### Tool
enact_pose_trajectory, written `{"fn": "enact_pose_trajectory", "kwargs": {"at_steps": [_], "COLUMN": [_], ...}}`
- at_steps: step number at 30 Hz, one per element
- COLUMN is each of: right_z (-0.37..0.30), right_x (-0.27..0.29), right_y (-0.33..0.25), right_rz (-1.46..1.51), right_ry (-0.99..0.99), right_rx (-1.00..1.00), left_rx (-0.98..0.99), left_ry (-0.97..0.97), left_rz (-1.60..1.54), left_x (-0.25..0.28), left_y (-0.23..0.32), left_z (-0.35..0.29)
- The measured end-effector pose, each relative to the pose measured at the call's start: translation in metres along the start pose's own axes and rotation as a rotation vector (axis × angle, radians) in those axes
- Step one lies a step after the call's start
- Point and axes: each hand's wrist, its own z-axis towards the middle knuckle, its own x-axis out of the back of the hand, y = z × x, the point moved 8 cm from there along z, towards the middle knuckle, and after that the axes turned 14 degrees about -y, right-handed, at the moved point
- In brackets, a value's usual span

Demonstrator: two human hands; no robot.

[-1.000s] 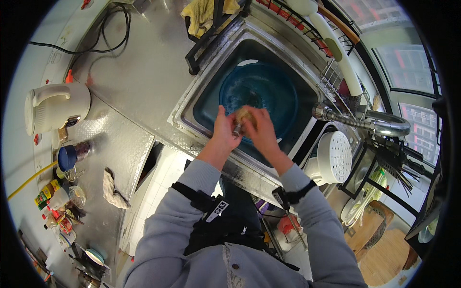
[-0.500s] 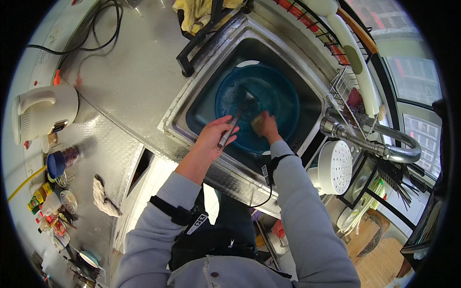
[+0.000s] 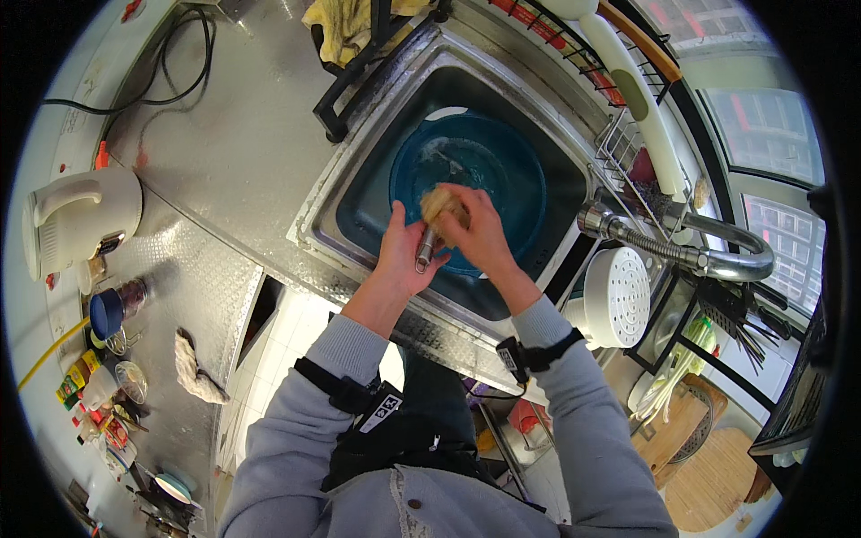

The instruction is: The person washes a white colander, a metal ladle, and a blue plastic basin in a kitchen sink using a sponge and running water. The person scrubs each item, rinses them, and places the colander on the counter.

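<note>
Over the blue basin (image 3: 523,184) in the metal sink (image 3: 359,202), my two hands are close together. My left hand (image 3: 400,258) grips a long-handled kitchen utensil by its metal handle (image 3: 425,252), which has a hanging loop at its near end. In my right hand (image 3: 482,235) is a tan, rough-looking scrubber (image 3: 439,205), pressed round the upper part of the handle. The utensil's far end lies over the basin's sudsy water, blurred and partly covered by the scrubber and fingers, so its exact kind cannot be made out.
A faucet (image 3: 735,262) curves in from the right, beside a white perforated basket (image 3: 619,298). A black rack with a yellow cloth (image 3: 345,31) stands behind the sink. On the left counter are a cream appliance (image 3: 85,220), a crumpled rag (image 3: 197,368) and several jars.
My right hand has lifted the scrubber out of the basin and brought it left onto the utensil. My left hand still holds the handle, with its fingers shifted.
</note>
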Motion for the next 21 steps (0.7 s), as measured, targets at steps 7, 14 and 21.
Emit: {"fn": "enact_pose_trajectory", "kwargs": {"at_steps": [7, 14, 21], "right_z": [0.016, 0.039, 0.023], "right_x": [0.015, 0.013, -0.028], "right_y": [0.054, 0.217, 0.194], "right_rz": [-0.204, -0.625, -0.24], "right_ry": [-0.004, -0.028, -0.512], "right_rx": [-0.03, -0.412, -0.569], "left_rx": [0.117, 0.084, -0.11], "left_ry": [-0.005, 0.146, 0.27], "left_rz": [-0.097, 0.5, 0.826], "left_x": [-0.001, 0.01, 0.012], "left_y": [-0.008, 0.01, 0.016], "left_z": [-0.006, -0.012, -0.014]}}
